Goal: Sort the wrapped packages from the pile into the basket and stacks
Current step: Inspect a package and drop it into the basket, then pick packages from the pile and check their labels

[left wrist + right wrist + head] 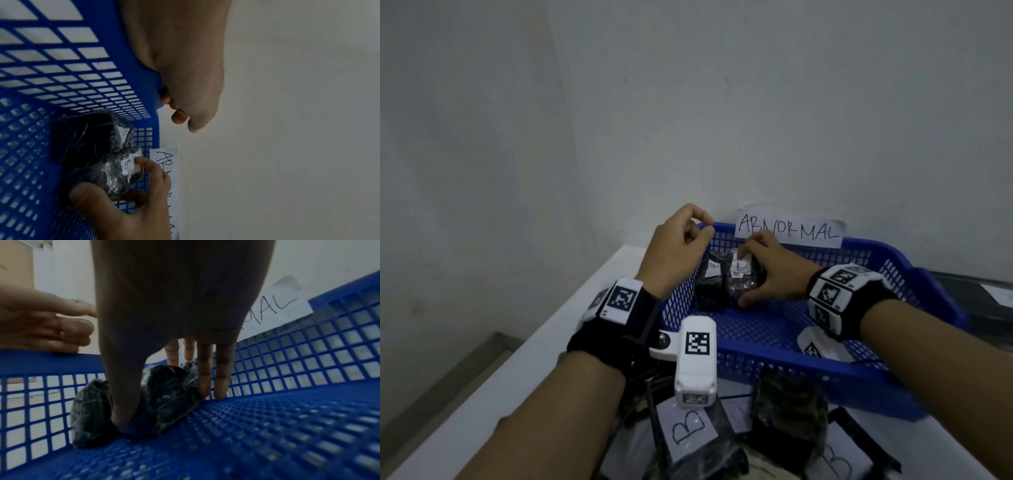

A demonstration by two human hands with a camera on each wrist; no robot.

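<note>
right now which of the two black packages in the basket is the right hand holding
The right hand holds the package farther from the basket's left wall; the other package, lying against that wall, is untouched.

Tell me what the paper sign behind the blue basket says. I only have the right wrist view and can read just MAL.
Observer: The white paper sign on the wall reads ABNORMAL in full.
Operator: Do the packages in the basket carry labels?
Observer: Yes. The black plastic-wrapped package in the right hand and the second black package beside it each have a small white label on top. The writing is too small to read.
Operator: Anything left to sort?
Observer: Yes. On the person's side of the blue plastic mesh basket, more wrapped packages lie in a pile. Two have white labels marked B.
</note>
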